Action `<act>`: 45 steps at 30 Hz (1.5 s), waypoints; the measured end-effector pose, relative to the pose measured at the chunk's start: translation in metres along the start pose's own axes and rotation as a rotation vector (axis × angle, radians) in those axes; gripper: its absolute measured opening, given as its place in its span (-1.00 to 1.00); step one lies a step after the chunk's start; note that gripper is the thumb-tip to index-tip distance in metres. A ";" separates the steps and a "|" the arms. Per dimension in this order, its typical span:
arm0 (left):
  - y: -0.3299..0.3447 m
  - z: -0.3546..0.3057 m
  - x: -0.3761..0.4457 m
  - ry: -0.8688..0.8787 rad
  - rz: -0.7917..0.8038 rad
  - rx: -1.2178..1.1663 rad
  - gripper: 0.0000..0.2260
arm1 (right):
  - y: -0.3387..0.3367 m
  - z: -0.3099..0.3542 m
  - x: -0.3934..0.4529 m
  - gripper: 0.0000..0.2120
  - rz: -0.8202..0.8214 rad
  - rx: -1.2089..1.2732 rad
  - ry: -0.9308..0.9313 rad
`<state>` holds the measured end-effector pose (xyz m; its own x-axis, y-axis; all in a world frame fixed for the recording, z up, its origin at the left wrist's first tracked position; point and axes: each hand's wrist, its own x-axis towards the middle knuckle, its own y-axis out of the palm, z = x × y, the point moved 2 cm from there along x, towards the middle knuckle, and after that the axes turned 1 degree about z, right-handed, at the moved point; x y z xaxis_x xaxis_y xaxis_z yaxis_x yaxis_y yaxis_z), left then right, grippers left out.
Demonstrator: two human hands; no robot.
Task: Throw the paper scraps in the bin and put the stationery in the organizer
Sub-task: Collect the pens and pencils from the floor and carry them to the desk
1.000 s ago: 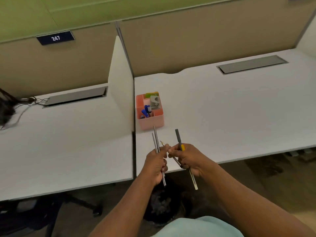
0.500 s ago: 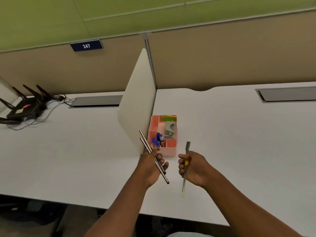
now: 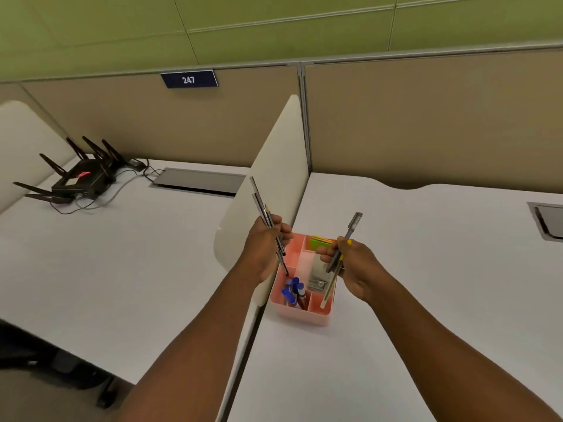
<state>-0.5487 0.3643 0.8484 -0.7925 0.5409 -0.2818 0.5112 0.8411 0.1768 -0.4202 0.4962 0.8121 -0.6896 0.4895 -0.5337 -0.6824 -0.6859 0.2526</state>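
A pink organizer (image 3: 304,313) stands on the white desk beside the divider panel. Its front left compartment holds blue-capped markers (image 3: 293,292); a grey metal item (image 3: 318,277) and green and orange sticky notes (image 3: 318,241) lie in others. My left hand (image 3: 264,248) is closed on a bundle of dark pens (image 3: 262,205), tips pointing down over the organizer's left side. My right hand (image 3: 353,266) grips a grey pen (image 3: 350,228) and a thin pale stick that reaches down into the front right compartment. The bin is out of view.
A cream divider panel (image 3: 274,184) rises just left of the organizer. On the left desk sit a black router (image 3: 77,181) with antennas and cables, and a grey cable hatch (image 3: 198,181). Another hatch (image 3: 548,222) is at the right edge.
The view has lifted from the desk edge. Both hands moved forward from in front of the organizer to directly above it, pens now angled down into its compartments.
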 end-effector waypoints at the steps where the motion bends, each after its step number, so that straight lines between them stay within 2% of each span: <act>1: 0.000 0.001 0.012 0.010 -0.002 0.032 -0.83 | -0.001 0.002 0.008 -0.70 -0.014 -0.049 -0.014; 6: -0.003 0.024 0.054 0.045 -0.028 0.183 -0.81 | -0.003 0.001 0.037 -0.68 -0.089 -0.350 -0.089; 13: 0.000 0.050 0.084 0.077 -0.023 0.391 -0.85 | -0.002 0.003 0.058 -0.66 -0.183 -0.375 -0.167; 18: 0.001 0.081 0.091 -0.014 -0.013 0.598 -0.81 | -0.007 -0.005 0.064 -0.70 -0.191 -0.490 -0.214; 21: 0.001 0.094 0.089 -0.073 -0.008 0.723 -0.79 | -0.011 -0.011 0.065 -0.68 -0.208 -0.472 -0.199; 27: 0.001 0.095 0.088 -0.134 -0.024 0.738 -0.66 | -0.018 -0.026 0.065 -0.68 -0.211 -0.262 -0.058; 31: -0.006 0.096 0.088 -0.153 -0.013 0.798 -0.72 | -0.019 -0.027 0.065 -0.71 -0.193 -0.172 -0.018; 37: -0.017 0.105 0.088 -0.127 0.009 0.888 -0.82 | -0.020 -0.025 0.055 -0.63 -0.129 -0.712 -0.185; 43: -0.016 0.099 0.095 0.017 -0.030 1.012 -0.92 | -0.013 -0.023 0.048 -0.65 0.020 -0.886 -0.222; 45: -0.015 0.099 0.096 0.053 -0.043 1.077 -0.83 | -0.011 -0.024 0.045 -0.66 0.042 -0.954 -0.219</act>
<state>-0.5992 0.4030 0.7255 -0.8169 0.5321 -0.2226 0.4862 0.4276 -0.7621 -0.4380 0.5133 0.7656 -0.8044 0.4779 -0.3530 -0.2403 -0.8051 -0.5423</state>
